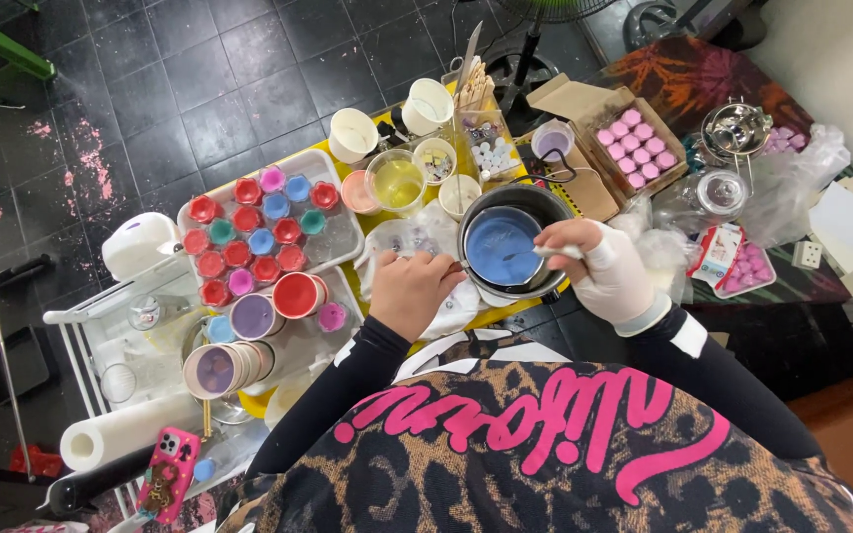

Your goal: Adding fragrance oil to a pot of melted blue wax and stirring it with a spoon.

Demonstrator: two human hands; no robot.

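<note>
**A:** Head view, looking straight down. What is the pose of the right hand?

**B:** It wears a pale glove and comes in from the lower right, with the black-sleeved forearm angled up towards the table. The wrist is bent inward, and the fingers are curled closed around a thin white stirring tool. The tool's far end reaches into the blue liquid in the dark round pot. The hand sits over the pot's right rim.

**A:** And the left hand?

**B:** Bare, back of the hand upward, forearm in a black sleeve rising from the lower centre. The fingers are bent downward on a crumpled white cloth just left of the pot. Whether they pinch the cloth or only press on it cannot be told, since the fingertips are hidden beneath the hand.

**A:** Where does the pot stand?

**B:** Near the front edge of the yellow table top, between the two hands.

**A:** Surroundings?

**B:** To the left, a clear tray carries rows of small red, blue, pink and teal moulds. Behind the pot stands a clear cup of yellow liquid, with white cups nearby. To the right rear is a cardboard box of pink pieces. At lower left lie a paper roll and a pink phone.
</note>
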